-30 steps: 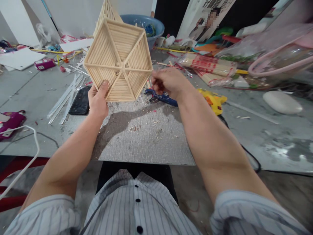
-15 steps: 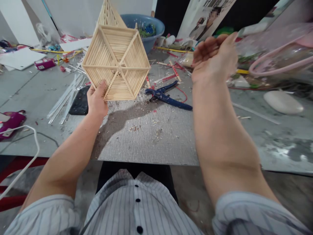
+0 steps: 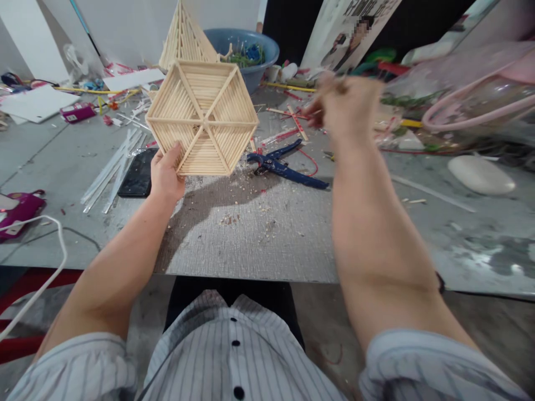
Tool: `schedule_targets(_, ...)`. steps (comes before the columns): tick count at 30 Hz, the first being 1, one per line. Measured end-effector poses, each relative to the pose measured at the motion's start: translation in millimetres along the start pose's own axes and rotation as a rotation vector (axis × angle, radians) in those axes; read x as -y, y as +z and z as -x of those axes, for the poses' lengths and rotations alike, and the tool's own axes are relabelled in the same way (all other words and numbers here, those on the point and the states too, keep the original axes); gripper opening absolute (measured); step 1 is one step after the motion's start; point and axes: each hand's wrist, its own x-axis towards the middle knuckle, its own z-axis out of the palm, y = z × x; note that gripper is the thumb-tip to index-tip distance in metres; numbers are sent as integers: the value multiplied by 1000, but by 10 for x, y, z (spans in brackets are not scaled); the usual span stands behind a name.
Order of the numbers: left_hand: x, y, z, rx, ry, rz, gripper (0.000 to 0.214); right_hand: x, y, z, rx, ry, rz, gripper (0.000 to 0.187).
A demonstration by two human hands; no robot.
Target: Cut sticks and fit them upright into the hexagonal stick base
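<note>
My left hand [image 3: 168, 172] grips the lower left edge of a hexagonal craft piece [image 3: 234, 114] made of thin wooden sticks, its spoked face turned toward me. A pointed stick pyramid [image 3: 188, 42] rises behind its top edge; whether the two are joined is hidden. My right hand [image 3: 349, 106] is raised over the right part of the table, bent at the wrist and smeared by motion, fingers toward the left. No held object shows in it. Dark blue pliers [image 3: 288, 167] lie on the table between my hands.
A black phone [image 3: 136, 175] and clear strips [image 3: 111, 167] lie left of the piece. Behind stands a blue basin [image 3: 267, 50] with greenery. A white oval object [image 3: 480, 174] and a pink-handled clear bag [image 3: 472, 100] are at right. Scraps litter the table [image 3: 259, 239].
My right hand has turned over from palm-up with fingers raised to bent down, and moved left. The stick piece has dropped slightly and tilted, with the pyramid shifting along.
</note>
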Motion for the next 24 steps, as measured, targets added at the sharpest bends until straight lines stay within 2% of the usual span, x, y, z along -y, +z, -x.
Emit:
schedule_targets(2,0,1,4,15,-7,10,36,9,81,54,155,-51,199,9)
schedule_targets(4,-10,15,20,42,-17,19,36,66,134,119,185,-158,252,25)
schedule_targets(10,-56,103,133,119,-71,8,33,315,208,389,294,-426,272,13)
schedule_targets(12,-65,130,173,132,-73,-7,32,344,255,471,333,-470,256,11)
schedule_targets(19,-92,187,268,212,8,-50,33,358,368,575,423,-332,106,8)
schedule_targets(24,-49,164,295,213,94,-142,30,367,350,583,477,-253,46,18)
